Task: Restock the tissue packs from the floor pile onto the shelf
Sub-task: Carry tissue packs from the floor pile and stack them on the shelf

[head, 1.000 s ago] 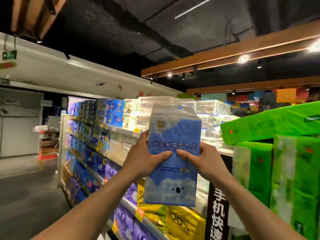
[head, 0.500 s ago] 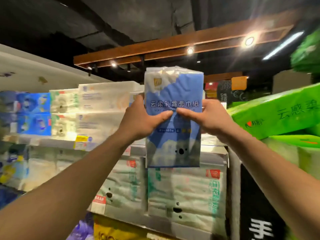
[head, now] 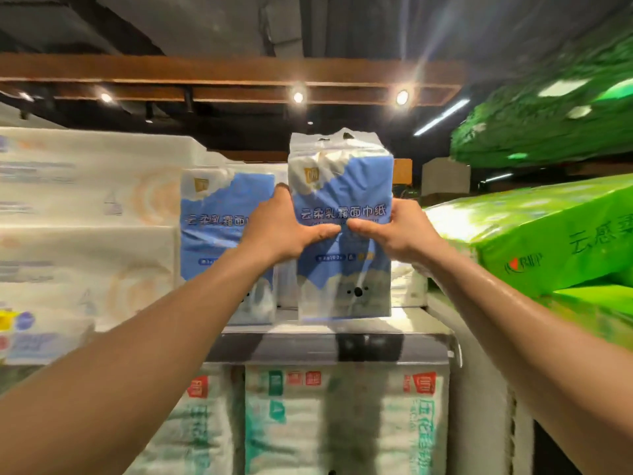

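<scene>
One tissue pack (head: 339, 186) pinched between left grip (head: 281, 231), right grip (head: 400, 231).

glossy plastic tissue pack (head: 339, 214), wooden beam (head: 205, 68)

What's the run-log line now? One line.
left hand: grips blue tissue pack | right hand: grips it too | pack: upright at shelf edge, right of matching pack

The tissue pack (head: 342, 186) is sky blue with white clouds and a pale koala face. Left of the left grip (head: 284, 231), a second pack (head: 215, 228) bears the same print. Right of the right grip (head: 394, 231), bulk packs (head: 548, 241) are bright green; below, shelf packs (head: 308, 423) are white with teal print
</scene>
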The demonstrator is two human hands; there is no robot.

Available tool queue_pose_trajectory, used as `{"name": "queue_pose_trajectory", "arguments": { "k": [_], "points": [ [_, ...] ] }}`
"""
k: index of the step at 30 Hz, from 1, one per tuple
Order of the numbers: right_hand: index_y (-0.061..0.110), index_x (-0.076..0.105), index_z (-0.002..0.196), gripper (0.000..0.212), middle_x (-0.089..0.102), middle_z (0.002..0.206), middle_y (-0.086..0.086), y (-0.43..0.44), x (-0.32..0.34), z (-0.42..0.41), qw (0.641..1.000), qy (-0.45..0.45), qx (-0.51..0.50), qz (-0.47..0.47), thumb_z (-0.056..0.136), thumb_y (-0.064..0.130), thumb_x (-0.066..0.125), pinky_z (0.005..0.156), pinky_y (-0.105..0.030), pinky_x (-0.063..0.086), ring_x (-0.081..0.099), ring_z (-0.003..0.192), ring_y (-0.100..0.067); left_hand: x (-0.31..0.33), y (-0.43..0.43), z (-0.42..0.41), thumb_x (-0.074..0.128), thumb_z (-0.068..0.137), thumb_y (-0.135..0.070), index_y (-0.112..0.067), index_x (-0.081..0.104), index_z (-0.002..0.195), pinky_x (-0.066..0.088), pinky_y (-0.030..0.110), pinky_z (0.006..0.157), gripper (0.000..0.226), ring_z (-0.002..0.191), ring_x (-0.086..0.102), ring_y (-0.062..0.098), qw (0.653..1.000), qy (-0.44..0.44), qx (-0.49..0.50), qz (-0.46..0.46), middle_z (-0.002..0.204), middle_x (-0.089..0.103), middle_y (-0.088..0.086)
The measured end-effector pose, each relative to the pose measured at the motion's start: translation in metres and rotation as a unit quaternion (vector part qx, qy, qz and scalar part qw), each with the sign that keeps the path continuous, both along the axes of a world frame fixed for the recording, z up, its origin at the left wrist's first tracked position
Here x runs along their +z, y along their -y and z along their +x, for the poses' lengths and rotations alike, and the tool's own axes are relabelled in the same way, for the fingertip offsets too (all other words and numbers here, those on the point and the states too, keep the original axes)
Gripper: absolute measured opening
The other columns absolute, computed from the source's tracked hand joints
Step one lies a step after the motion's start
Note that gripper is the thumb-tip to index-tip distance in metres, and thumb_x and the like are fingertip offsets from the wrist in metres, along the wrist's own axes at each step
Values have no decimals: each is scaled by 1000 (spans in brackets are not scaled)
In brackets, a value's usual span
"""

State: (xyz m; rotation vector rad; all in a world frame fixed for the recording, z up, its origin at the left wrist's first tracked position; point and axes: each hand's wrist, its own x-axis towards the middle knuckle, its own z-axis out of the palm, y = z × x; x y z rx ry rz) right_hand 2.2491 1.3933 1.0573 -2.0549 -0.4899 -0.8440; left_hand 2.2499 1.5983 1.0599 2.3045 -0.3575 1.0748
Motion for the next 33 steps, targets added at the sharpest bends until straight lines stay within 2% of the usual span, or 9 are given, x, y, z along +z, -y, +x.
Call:
{"name": "queue_pose_trajectory", "arguments": {
  "k": [4, 8, 11, 13, 18, 24, 26, 29, 33],
  "points": [
    [19, 76, 91, 16, 76, 88, 5, -9, -15, 26, 999, -6, -5, 33, 85, 33, 80, 73, -33, 55, 67, 78, -5, -2, -5, 11, 71, 58, -81, -17, 46, 98, 40, 37, 70, 80, 102, 58, 33, 990, 61, 106, 71, 108, 59, 8],
    [23, 75, 86, 11, 74, 79, 10, -26, -20, 39, 997, -15, 22, 70, 86, 33, 79, 62, -25, 53, 66, 73, -5, -5, -21, 23, 59, 55, -88, -9, 52, 117, 38, 45, 90, 101, 115, 44, 35, 964, 157, 177, 120, 125, 48, 14],
    [22, 77, 93, 16, 72, 75, 8, -33, -24, 45, 995, -34, 34, 84, 88, 37, 76, 52, -22, 47, 62, 61, -3, -14, -33, 33, 60, 54, -86, -15, 27, 151, 20, 52, 115, 125, 146, 20, 36, 957, 218, 154, 115, 160, 21, 14],
    [20, 78, 97, 20, 73, 76, 7, -36, -26, 47, 994, -51, 34, 88, 88, 38, 76, 51, -23, 47, 61, 55, -3, -14, -38, 38, 62, 55, -86, -19, 7, 158, 5, 56, 120, 135, 152, 6, 35, 954, 226, 144, 136, 165, 8, 14],
    [23, 76, 104, 17, 77, 92, 8, -43, -35, 40, 994, -49, 52, 81, 91, 33, 74, 69, -28, 54, 69, 79, -7, -14, -39, 40, 40, 58, -92, -20, 2, 158, -2, 59, 120, 129, 152, -2, 34, 965, 166, 125, 159, 166, 4, 14],
    [17, 60, 136, 43, 70, 124, 5, -50, -36, 10, 990, -73, 89, 77, 97, 34, 65, 100, -33, 52, 66, 112, -9, -25, -32, 14, 48, 65, -84, -18, 10, 158, 1, 58, 120, 121, 152, 2, 34, 971, 155, 93, 158, 165, 8, 15],
    [13, 48, 145, 60, 62, 139, -3, -48, -41, -7, 991, -95, 48, 75, 96, 44, 64, 109, -41, 46, 60, 125, -16, -34, -26, 2, 57, 68, -80, -18, 14, 158, 4, 58, 120, 117, 152, 5, 34, 971, 164, 69, 159, 165, 12, 14],
    [11, 25, 156, 88, 42, 156, -13, -36, -49, -41, 990, -118, -81, -6, 91, 58, 61, 114, -41, 38, 43, 142, -27, -47, -10, -23, 64, 71, -74, -20, 20, 157, 9, 56, 121, 111, 152, 7, 31, 975, 145, 29, 164, 164, 14, 13],
    [12, 38, 151, 81, 49, 152, -10, -1, -57, -101, 982, -70, -141, -107, 90, 58, 64, 109, -35, 40, 46, 140, -25, -57, 23, -66, 68, 73, -69, -23, 17, 157, 8, 50, 122, 109, 153, 3, 28, 978, 102, -10, 181, 165, 9, 10]
  ]
}}
